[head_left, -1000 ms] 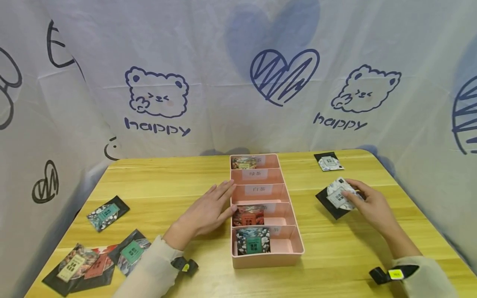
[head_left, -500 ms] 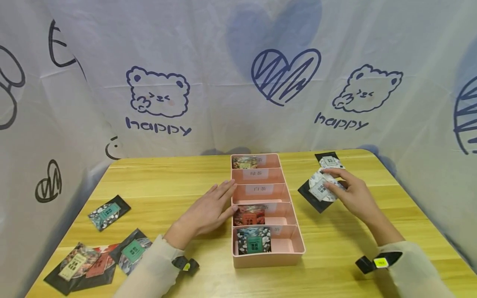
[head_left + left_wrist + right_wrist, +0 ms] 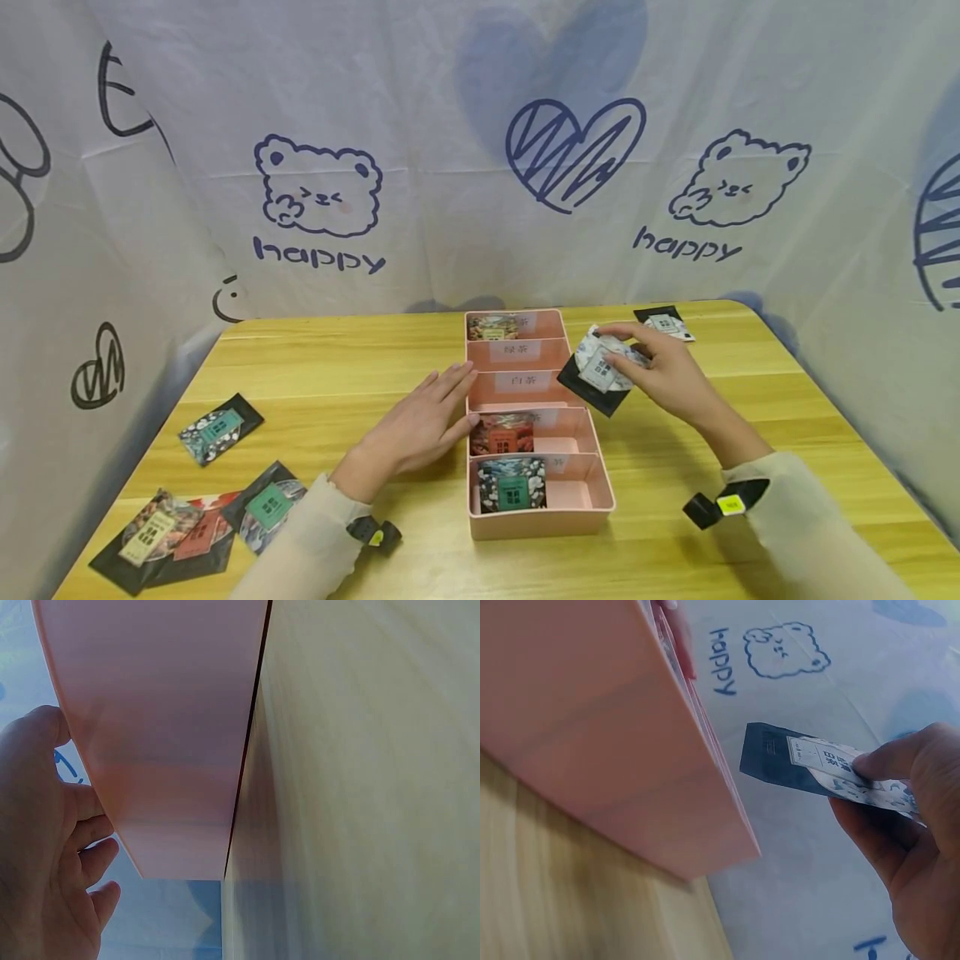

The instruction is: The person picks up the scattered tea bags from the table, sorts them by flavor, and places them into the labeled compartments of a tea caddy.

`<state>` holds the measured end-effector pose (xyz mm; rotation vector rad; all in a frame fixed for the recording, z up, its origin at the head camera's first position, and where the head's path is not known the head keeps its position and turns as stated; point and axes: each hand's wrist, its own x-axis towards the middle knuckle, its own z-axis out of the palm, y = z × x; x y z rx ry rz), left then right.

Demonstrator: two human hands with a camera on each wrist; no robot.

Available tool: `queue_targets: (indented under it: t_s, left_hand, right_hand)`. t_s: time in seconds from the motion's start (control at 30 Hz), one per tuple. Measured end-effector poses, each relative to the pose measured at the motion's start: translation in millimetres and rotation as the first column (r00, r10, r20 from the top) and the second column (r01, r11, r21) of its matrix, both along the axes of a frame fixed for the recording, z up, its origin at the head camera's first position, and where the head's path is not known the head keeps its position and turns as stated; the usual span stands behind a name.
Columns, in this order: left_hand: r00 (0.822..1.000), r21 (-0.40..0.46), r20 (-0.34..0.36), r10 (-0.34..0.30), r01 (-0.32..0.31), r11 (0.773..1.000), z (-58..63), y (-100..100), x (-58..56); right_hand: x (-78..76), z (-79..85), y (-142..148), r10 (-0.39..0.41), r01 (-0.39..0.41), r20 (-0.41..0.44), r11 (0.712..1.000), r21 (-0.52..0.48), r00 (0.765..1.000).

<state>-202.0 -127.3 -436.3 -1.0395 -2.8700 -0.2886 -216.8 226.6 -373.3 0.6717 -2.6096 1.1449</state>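
Note:
My right hand [image 3: 667,367] pinches a black and white tea bag packet [image 3: 600,371] between thumb and fingers. In the head view the packet overlaps the right rim of a pink divided box [image 3: 536,523], by the third compartment from the front. The right wrist view has the packet [image 3: 780,761] in the air beside the box wall [image 3: 615,712]. My left hand [image 3: 416,425] rests with its fingertips on the box's left rim. A red tea packet [image 3: 502,433] and a green-labelled one [image 3: 512,485] stand in the two front compartments; a yellow-labelled one [image 3: 491,329] is in the rearmost.
Another black and white packet [image 3: 663,322] lies at the back right of the wooden table [image 3: 337,354]. On the left lie a green-labelled packet [image 3: 220,427] and an overlapping group with a yellow-labelled packet [image 3: 146,537]. A printed curtain [image 3: 450,208] hangs behind.
My right hand has carried the black and white packet leftward from the right side of the table to the box's right rim. My left hand has stayed at the left rim.

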Motion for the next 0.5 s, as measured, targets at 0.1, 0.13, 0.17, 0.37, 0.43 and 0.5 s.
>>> queue_targets:
  t_s: [0.1, 0.13, 0.17, 0.37, 0.43, 0.5]
  left_hand:
    - [1.0, -0.005, 0.0, 0.004, -0.004, 1.0, -0.4, 0, -0.4]
    - [1.0, -0.004, 0.001, 0.005, -0.005, 1.0, -0.4, -1, -0.4]
    - [1.0, -0.001, 0.002, 0.005, -0.005, 1.0, -0.4, -1, -0.3]
    - [1.0, 0.008, 0.006, 0.002, -0.002, 1.0, 0.0, -1, 0.1]
    - [1.0, 0.005, 0.001, 0.0, 0.0, 1.0, 0.0, -1, 0.0]
    - [1.0, 0.003, -0.002, -0.002, 0.002, 1.0, -0.2, -1, -0.1]
  right_hand:
    - [-4.6, 4.0, -11, 0.032, -0.032, 0.018, 0.999, 0.007, 0.999]
    - [-6.3, 5.4, -14, 0.042, -0.042, 0.024, 0.999, 0.008, 0.999]
    - [-8.1, 6.6, -18, 0.051, -0.052, 0.031, 0.999, 0.01, 0.998]
    - [-17.2, 10.2, -37, 0.128, -0.129, 0.052, 0.991, 0.033, 0.99]
    - [-19.7, 9.4, -42, 0.145, -0.148, 0.059, 0.988, 0.041, 0.988]
    - [-22.1, 8.7, -48, 0.162, -0.165, 0.062, 0.985, 0.047, 0.985]
